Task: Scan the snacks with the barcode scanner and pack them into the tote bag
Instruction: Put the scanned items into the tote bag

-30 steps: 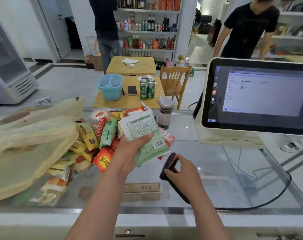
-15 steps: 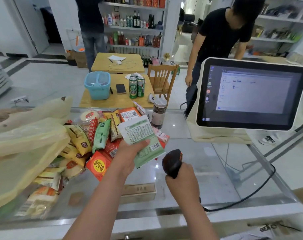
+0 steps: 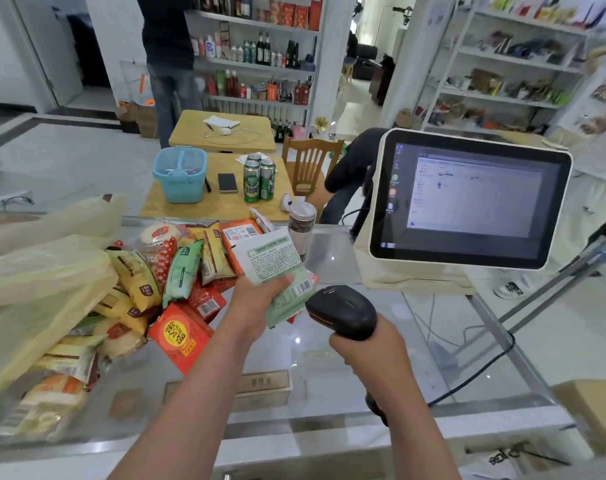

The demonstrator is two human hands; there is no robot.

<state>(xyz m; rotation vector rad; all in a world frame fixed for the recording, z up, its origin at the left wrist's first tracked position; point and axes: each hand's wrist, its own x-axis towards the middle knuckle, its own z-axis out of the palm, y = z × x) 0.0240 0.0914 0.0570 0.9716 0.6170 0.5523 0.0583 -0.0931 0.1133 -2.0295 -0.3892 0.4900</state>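
Note:
My left hand [image 3: 256,308] grips a pale green snack packet [image 3: 275,268] above the glass counter [image 3: 329,362], its printed back and barcode turned towards me. My right hand [image 3: 370,353] holds the black barcode scanner [image 3: 343,311] by its handle. The scanner's head sits just right of the packet's barcode, nearly touching it. A heap of snack packets [image 3: 176,282] in yellow, green, red and orange lies on the counter to the left. The cream tote bag [image 3: 34,289] slumps at the far left beside the heap, partly over it.
A point-of-sale screen [image 3: 467,199] stands at the right on the counter. A dark jar [image 3: 301,230] stands behind the held packet. The scanner's black cable [image 3: 478,372] trails right. A person bends down behind the screen; another stands by the shelves.
My right hand has lifted the scanner and brought its head up next to the packet's barcode. The person behind the screen has bent down. My view has shifted slightly.

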